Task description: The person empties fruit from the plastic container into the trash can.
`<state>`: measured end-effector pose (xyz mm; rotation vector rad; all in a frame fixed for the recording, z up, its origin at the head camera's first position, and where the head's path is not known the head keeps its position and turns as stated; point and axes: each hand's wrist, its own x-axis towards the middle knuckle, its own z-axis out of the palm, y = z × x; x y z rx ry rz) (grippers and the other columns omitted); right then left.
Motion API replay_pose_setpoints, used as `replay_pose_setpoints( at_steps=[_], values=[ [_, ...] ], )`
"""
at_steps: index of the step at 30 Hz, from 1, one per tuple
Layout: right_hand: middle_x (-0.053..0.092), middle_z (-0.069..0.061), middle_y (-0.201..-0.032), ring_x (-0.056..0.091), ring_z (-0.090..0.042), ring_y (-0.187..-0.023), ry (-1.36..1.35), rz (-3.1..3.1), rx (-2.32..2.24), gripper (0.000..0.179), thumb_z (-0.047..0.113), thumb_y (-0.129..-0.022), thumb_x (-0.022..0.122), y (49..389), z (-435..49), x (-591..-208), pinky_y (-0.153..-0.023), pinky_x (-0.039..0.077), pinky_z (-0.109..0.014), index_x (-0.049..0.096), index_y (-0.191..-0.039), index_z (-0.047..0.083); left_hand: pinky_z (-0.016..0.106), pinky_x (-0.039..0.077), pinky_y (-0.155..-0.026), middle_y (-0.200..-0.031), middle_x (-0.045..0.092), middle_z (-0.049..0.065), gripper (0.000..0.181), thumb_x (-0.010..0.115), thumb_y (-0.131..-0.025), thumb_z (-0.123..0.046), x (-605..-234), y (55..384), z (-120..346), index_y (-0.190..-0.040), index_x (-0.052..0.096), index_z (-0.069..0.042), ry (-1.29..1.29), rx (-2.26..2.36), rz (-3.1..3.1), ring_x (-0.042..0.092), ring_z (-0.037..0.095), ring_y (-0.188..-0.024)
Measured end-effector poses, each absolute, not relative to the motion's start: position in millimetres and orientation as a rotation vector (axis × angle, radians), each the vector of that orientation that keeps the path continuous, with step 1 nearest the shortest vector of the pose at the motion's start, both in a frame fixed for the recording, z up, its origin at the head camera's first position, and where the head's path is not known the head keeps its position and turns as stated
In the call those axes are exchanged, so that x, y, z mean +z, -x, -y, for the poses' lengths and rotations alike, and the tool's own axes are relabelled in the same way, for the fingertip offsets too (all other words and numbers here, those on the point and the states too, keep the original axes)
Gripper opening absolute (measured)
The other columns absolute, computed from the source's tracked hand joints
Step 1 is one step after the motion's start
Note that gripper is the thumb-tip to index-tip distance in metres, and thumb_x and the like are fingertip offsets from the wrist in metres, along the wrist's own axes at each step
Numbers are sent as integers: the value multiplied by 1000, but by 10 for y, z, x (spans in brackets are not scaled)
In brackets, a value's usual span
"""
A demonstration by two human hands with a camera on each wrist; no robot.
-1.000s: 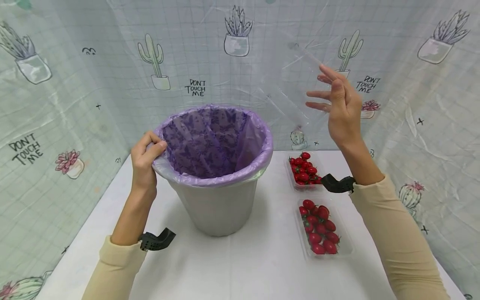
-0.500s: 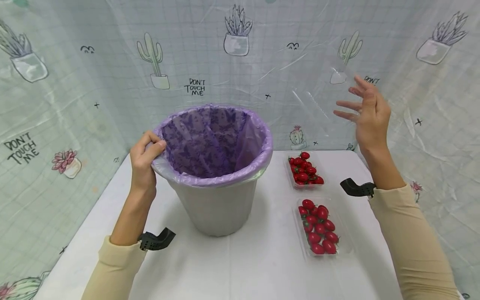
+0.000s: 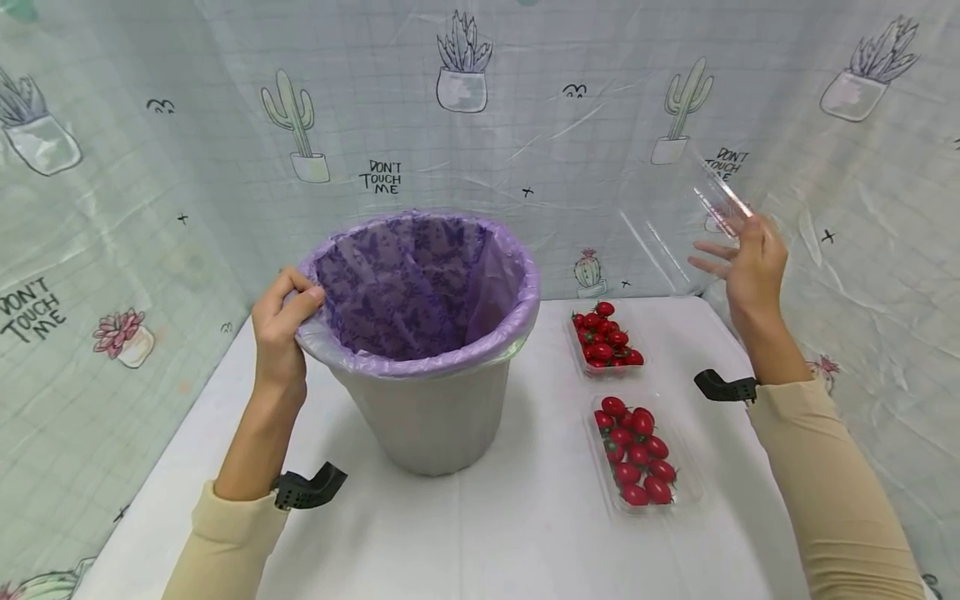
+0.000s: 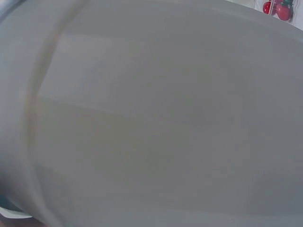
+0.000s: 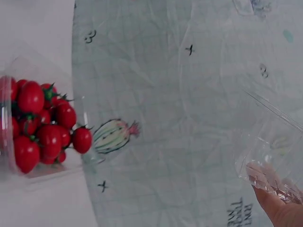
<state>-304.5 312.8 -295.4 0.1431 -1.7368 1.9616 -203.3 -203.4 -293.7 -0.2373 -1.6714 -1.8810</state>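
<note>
A grey bin (image 3: 427,421) stands left of the middle in the head view, its rim wrapped in a purple patterned bag (image 3: 352,362). My left hand (image 3: 281,321) grips the bin's left rim over the bag, thumb on top. The bin's wall (image 4: 156,113) fills most of the left wrist view. Up at the right, my right hand (image 3: 753,267) holds a clear plastic box (image 5: 265,142) in the air by one edge. The box shows mostly as glossy edge lines in the head view. Through it I see fingers (image 5: 262,175) in the right wrist view.
Two clear trays of cherry tomatoes lie on the white table (image 3: 465,542) right of the bin: a near tray (image 3: 688,487) and a far tray (image 3: 573,354). A printed plastic sheet (image 3: 480,158) encloses the back and sides.
My right hand has moved right, away from the bin, then sunk slightly and turned, tilting the clear box. My left hand keeps its grip on the rim. The trays stay put.
</note>
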Motion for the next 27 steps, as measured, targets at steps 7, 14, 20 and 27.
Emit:
replay_pose_setpoints(
  at_steps=[7, 14, 20, 27],
  values=[
    [57, -1, -122, 77, -10, -77, 78, 1679, 2101, 48, 37, -112, 38, 3053, -3400, -3208, -63, 61, -28, 48, -152, 13, 22, 31, -50, -63, 46, -6, 19, 53, -86, -4, -2914, 2033, 2031, -69, 55, -11, 260, -1904, 1636, 40, 9, -56],
    [46, -3, -147, 75, -12, -79, 334, 1710, 2252, 52, 44, -111, 34, 3100, -3660, -3550, -67, 63, -33, 38, -159, 26, 22, 31, -52, -65, 46, -6, 20, 53, -86, -3, -2932, 2023, 2027, -68, 53, -12, 252, -1900, 1638, 40, 10, -59],
    [14, -16, -173, 75, -14, -72, 489, 1663, 2357, 55, 47, -111, 29, 3141, -3731, -3789, -63, 63, -35, 33, -162, 26, 22, 30, -52, -65, 45, -6, 20, 53, -86, -3, -2932, 2018, 2026, -68, 53, -11, 260, -1904, 1631, 39, 10, -58],
    [20, -17, -171, 77, -8, -86, 744, 1865, 2182, 54, 48, -111, 28, 3155, -3777, -4018, -54, 54, -22, 31, -162, 32, 22, 30, -52, -64, 45, -6, 20, 53, -86, -3, -2931, 2023, 2024, -68, 53, -11, 261, -1905, 1628, 40, 10, -58]
  ],
)
